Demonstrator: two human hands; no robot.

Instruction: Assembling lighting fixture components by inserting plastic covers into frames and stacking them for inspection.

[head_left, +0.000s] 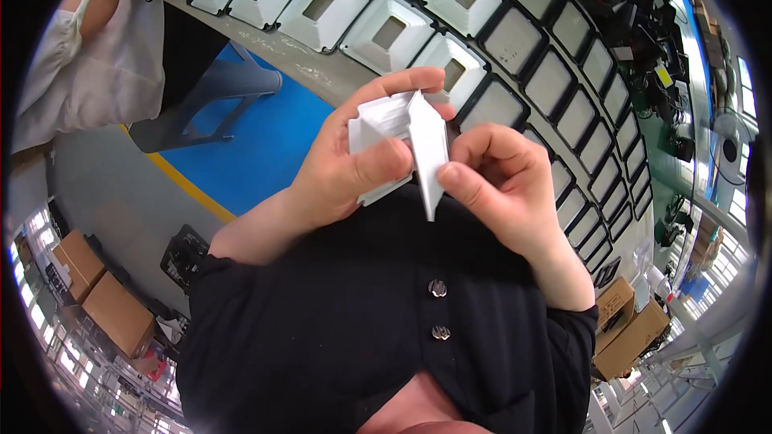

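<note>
White folded funnel-shaped pieces (371,130), seemingly nested in one another, lie in my left hand (334,153). Its fingers wrap behind them and its thumb presses across the front. Standing on edge beside them is a white panel (429,149); whether it is joined to the others I cannot tell. My right hand (515,185) pinches this panel's right edge between thumb and curled fingers. Beyond my hands, black rectangular frames with white funnel inserts (390,30) rest on the workbench, each insert having a rectangular opening.
Several black frames with flat grey panels (550,80) fill the bench's right side. Black parts (615,8) are heaped at the far right. A blue-grey plastic stool (233,84) stands left, near another person's white sleeve (121,48). Cardboard boxes (117,313) sit lower left.
</note>
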